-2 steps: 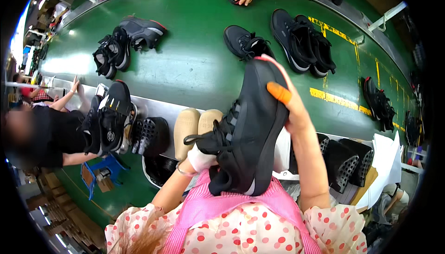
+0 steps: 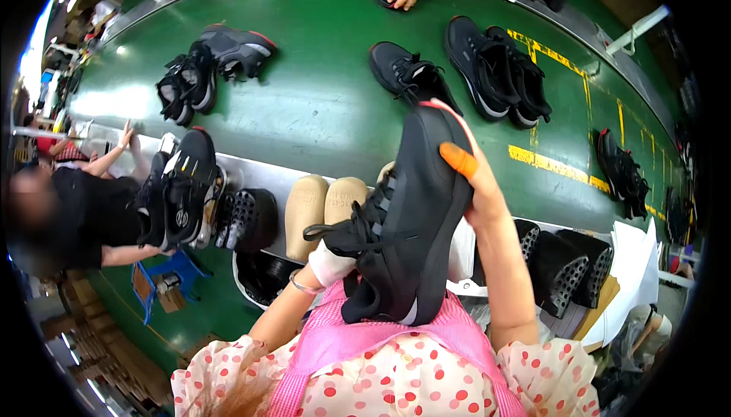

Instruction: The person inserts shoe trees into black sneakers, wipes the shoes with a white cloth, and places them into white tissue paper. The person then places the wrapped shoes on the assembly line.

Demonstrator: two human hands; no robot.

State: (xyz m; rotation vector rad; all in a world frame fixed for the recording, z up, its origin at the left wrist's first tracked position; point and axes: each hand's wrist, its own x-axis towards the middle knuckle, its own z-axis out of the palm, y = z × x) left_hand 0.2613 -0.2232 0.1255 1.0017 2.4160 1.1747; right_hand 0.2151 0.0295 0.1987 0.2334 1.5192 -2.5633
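The biggest thing here is the long, shiny green table (image 2: 304, 97) with yellow lines, which bends across the view. Next comes the checked pink cloth apron (image 2: 365, 331), worn over a cream shirt (image 2: 411, 371) with red dots. In front of the apron is the big black lace-up shoe (image 2: 422, 219), up in the air near the table's close edge, its toe pointing away and its sole turned to the right. Its toe has just dipped a tiny bit, so a bit of tan block (image 2: 387, 170) now peeks out beside the laces. That means the shoe is only being shifted a little and is still held up. On the table sit a black pair of shoes (image 2: 476, 67) and one loose black shoe (image 2: 394, 67). Two smooth tan foot-shaped blocks (image 2: 306, 215) stand to the left. The right hand (image 2: 486, 196) wraps around the toe end, thumb on the side. The left hand (image 2: 332, 266), covered in white, is by the laces; its fingers are hidden, so I cannot tell how they bend. Smallest is the orange thumb cover (image 2: 459, 160).
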